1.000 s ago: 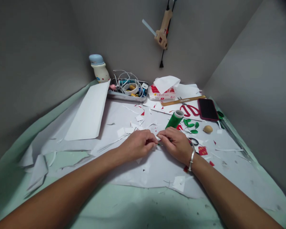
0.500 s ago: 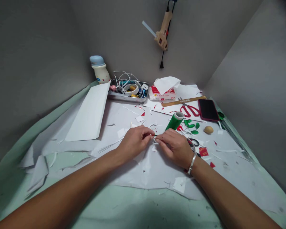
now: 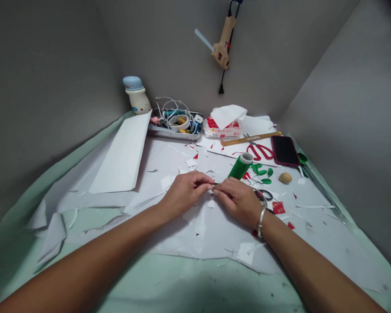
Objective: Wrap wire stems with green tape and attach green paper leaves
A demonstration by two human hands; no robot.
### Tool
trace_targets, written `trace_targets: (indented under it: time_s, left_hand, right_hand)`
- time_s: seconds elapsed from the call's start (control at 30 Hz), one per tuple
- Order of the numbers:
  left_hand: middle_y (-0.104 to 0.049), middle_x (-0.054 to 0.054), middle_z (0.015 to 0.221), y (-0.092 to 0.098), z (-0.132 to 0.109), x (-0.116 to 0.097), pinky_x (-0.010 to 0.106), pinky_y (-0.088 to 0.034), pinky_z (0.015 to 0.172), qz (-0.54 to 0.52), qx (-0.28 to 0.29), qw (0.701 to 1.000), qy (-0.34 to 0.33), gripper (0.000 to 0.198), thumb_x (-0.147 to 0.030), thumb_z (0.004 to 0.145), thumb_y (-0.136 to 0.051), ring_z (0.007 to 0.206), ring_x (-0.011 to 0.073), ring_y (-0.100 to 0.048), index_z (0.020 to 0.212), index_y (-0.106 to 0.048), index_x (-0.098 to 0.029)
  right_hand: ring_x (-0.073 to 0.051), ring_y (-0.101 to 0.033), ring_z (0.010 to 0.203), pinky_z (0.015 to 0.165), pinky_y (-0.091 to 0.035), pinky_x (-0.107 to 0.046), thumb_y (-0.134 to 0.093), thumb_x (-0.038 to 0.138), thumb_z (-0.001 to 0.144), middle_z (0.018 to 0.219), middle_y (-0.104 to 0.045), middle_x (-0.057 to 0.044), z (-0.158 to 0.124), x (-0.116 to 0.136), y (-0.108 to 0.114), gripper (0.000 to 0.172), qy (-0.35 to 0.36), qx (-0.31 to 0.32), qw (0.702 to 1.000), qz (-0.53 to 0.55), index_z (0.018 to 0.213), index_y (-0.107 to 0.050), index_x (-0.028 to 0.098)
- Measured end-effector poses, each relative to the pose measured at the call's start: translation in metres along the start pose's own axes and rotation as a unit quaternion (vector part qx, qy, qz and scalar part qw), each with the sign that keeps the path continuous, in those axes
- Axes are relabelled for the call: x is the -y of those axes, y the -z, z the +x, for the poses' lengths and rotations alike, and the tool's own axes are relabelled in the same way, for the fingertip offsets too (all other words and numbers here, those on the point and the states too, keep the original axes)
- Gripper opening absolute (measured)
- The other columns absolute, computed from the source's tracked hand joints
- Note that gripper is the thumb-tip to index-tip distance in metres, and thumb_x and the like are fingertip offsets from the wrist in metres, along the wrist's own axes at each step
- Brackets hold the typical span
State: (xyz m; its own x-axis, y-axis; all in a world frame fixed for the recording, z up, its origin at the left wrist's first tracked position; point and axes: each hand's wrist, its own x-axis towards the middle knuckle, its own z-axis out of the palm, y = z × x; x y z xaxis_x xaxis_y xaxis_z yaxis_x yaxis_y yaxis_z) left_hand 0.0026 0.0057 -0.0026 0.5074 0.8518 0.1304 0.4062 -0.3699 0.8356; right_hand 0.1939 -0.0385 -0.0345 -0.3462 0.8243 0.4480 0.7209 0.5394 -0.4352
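Note:
My left hand (image 3: 189, 191) is closed in a pinch, thumb against forefinger. My right hand (image 3: 237, 198), with a silver bangle at the wrist, pinches just beside it, and the fingertips nearly meet. A thin dark-green bit (image 3: 216, 184) shows between the fingertips, too small to name for sure. Right behind my right hand a spool of green thread (image 3: 239, 167) leans to the right; its lower end is hidden, and I cannot tell whether that hand holds it. Several green leaf-shaped pieces (image 3: 260, 170) lie to the right of the spool.
Red-handled scissors (image 3: 260, 151), a ruler (image 3: 250, 138) and a phone (image 3: 285, 151) lie at the back right. Behind stand a tissue pack (image 3: 222, 126), a metal tray (image 3: 176, 134) of supplies and a bottle (image 3: 137, 98). A glue gun (image 3: 224, 43) hangs above. Paper scraps are scattered about.
Both hands stay pinched close together. My right hand and the green spool have shifted very slightly to the right.

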Motion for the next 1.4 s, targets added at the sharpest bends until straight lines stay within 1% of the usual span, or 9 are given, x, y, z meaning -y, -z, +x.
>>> trace_targets:
  time_s: [0.13,0.27,0.37,0.53,0.77,0.93,1.13,1.27,1.4]
  left_hand:
    - [-0.072,0.003,0.091,0.000,0.000,0.004,0.031,-0.050,0.078,0.063,-0.026,0.997,-0.029,0.017,-0.020,0.085,-0.060,0.084,0.0171,-0.065,0.094,-0.075,-0.021]
    - [-0.069,0.004,0.086,-0.002,0.000,0.010,0.031,-0.048,0.075,0.154,0.007,0.986,-0.069,0.020,-0.018,0.087,-0.057,0.081,0.0178,-0.064,0.095,-0.075,-0.023]
    - [-0.069,0.004,0.086,-0.004,-0.001,0.011,0.031,-0.048,0.074,0.184,0.034,0.978,-0.086,0.020,-0.020,0.088,-0.056,0.081,0.0183,-0.064,0.095,-0.074,-0.024]
    - [-0.073,0.005,0.089,-0.005,-0.001,0.007,0.031,-0.048,0.075,0.140,0.029,0.989,-0.039,0.022,-0.020,0.086,-0.059,0.080,0.0175,-0.064,0.106,-0.070,-0.020]
    - [-0.071,0.005,0.089,-0.003,-0.003,0.004,0.030,-0.047,0.076,0.147,0.066,0.985,-0.062,0.018,-0.018,0.085,-0.056,0.083,0.0173,-0.062,0.092,-0.072,-0.020]
    - [-0.070,0.003,0.087,-0.002,-0.004,-0.001,0.029,-0.048,0.074,0.058,0.089,0.993,-0.054,0.015,-0.018,0.083,-0.057,0.080,0.0155,-0.062,0.087,-0.071,-0.020]
    - [-0.071,0.003,0.090,0.001,-0.002,-0.006,0.028,-0.050,0.073,-0.016,0.035,0.999,-0.007,0.012,-0.023,0.083,-0.058,0.080,0.0156,-0.062,0.086,-0.069,-0.019]
    - [-0.069,0.003,0.088,0.001,-0.001,-0.003,0.028,-0.049,0.073,0.037,-0.016,0.999,-0.006,0.013,-0.022,0.084,-0.056,0.080,0.0159,-0.062,0.084,-0.068,-0.018]
    - [-0.067,0.004,0.087,-0.001,-0.003,0.002,0.030,-0.046,0.072,0.128,0.001,0.991,-0.037,0.015,-0.019,0.084,-0.053,0.078,0.0169,-0.060,0.086,-0.068,-0.018]
  right_hand:
    - [-0.017,-0.051,0.073,0.067,-0.040,-0.029,-0.050,0.022,0.093,0.072,-0.061,-0.003,-0.002,0.008,0.001,0.020,0.022,0.021,0.999,-0.040,0.082,-0.066,0.017]
    - [-0.017,-0.051,0.072,0.067,-0.040,-0.030,-0.049,0.021,0.092,0.074,-0.062,-0.004,-0.001,0.010,0.004,0.020,0.046,0.002,0.998,-0.045,0.084,-0.067,0.016]
    - [-0.016,-0.050,0.071,0.066,-0.039,-0.030,-0.049,0.020,0.093,0.073,-0.061,-0.004,0.000,0.008,0.006,0.020,0.048,-0.028,0.997,-0.046,0.086,-0.067,0.016]
    - [-0.016,-0.050,0.070,0.066,-0.039,-0.029,-0.050,0.022,0.094,0.072,-0.060,-0.004,0.000,0.006,0.008,0.019,0.047,-0.038,0.998,-0.031,0.087,-0.067,0.017]
    - [-0.016,-0.051,0.070,0.067,-0.039,-0.029,-0.050,0.021,0.094,0.072,-0.061,-0.003,0.001,0.006,0.009,0.018,0.041,-0.038,0.998,-0.005,0.088,-0.067,0.017]
    - [-0.015,-0.053,0.070,0.068,-0.041,-0.029,-0.050,0.019,0.093,0.072,-0.064,-0.002,0.003,0.000,0.007,0.018,0.000,-0.051,0.998,0.046,0.085,-0.066,0.019]
    - [-0.016,-0.054,0.073,0.069,-0.042,-0.029,-0.050,0.019,0.092,0.076,-0.064,-0.003,0.001,-0.001,0.002,0.017,0.005,-0.002,0.999,0.046,0.088,-0.067,0.020]
    - [-0.016,-0.051,0.070,0.067,-0.040,-0.029,-0.050,0.021,0.093,0.071,-0.061,-0.003,0.000,0.006,0.003,0.019,0.032,0.012,0.999,0.008,0.086,-0.067,0.018]
    - [-0.016,-0.050,0.069,0.066,-0.040,-0.030,-0.050,0.022,0.093,0.071,-0.061,-0.003,0.000,0.009,0.006,0.019,0.040,-0.017,0.999,-0.006,0.087,-0.067,0.018]
